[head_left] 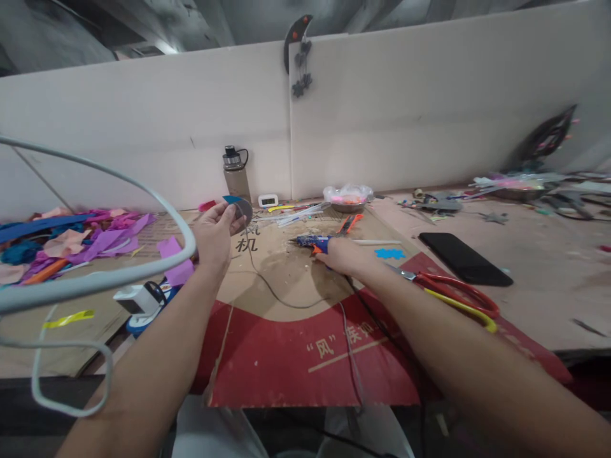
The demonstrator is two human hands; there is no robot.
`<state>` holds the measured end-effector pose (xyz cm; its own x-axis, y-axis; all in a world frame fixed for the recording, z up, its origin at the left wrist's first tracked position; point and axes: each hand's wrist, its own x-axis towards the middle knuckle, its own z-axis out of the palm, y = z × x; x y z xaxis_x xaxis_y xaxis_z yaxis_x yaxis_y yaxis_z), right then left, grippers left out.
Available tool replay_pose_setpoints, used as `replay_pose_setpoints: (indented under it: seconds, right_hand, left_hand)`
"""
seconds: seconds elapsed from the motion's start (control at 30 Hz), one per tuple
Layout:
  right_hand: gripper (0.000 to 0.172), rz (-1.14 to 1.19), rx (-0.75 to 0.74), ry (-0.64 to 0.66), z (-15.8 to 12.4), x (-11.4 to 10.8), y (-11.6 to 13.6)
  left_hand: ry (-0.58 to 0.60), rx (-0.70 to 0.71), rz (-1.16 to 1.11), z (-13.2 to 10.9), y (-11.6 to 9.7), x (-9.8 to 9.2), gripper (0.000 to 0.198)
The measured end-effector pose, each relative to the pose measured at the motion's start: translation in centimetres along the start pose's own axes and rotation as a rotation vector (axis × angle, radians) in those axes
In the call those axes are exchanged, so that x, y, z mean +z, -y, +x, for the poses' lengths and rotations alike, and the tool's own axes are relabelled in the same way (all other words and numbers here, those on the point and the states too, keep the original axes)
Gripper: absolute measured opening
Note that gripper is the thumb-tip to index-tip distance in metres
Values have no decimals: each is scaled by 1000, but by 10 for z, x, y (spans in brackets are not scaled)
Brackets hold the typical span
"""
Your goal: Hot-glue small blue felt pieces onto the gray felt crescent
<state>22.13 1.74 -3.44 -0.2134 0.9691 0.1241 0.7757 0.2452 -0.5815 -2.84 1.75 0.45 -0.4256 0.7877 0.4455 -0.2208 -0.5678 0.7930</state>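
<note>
Between the thumb and fingers of my left hand [220, 224] is a small round grey disc [245, 211] with a blue part at its top, held up above the cardboard. A thin grey cord hangs below it and curves across the board. My right hand [338, 254] is closed around a blue glue gun [311, 242] with an orange trigger; its nozzle points left, low over the cardboard [281, 280]. To the right of that hand lies a blue scalloped cut-out [390, 254]. Red-handled scissors [458, 292] lie partly behind my right forearm.
A black phone [465, 259] lies at the right. Along the wall stand a bottle [237, 175], a small digital display [268, 201] and a bowl [347, 205] with plastic wrap. Coloured scraps [90, 242] fill the left side. A pale curved tube [181, 222] crosses the left foreground.
</note>
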Motion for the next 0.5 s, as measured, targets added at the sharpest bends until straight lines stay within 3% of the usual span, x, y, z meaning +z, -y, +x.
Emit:
replay_pose_setpoints:
  seconds: [0.1,0.27,0.37,0.5]
  right_hand:
    - [8,8,98,-14,2,10,-1]
    - [13,151,179,-34,7,3,4]
    - [12,367,117,-142,5,-4,14]
    - [33,766,-50,-261,-8,-7,35]
  left_hand:
    - [18,-82,-39,-3,2,2,16]
    - [43,-185,-91,-6,6,0,19]
    - [38,-206,-99,-6,9,-2,20]
    - [58,-235,-91,-10,13,-1,20]
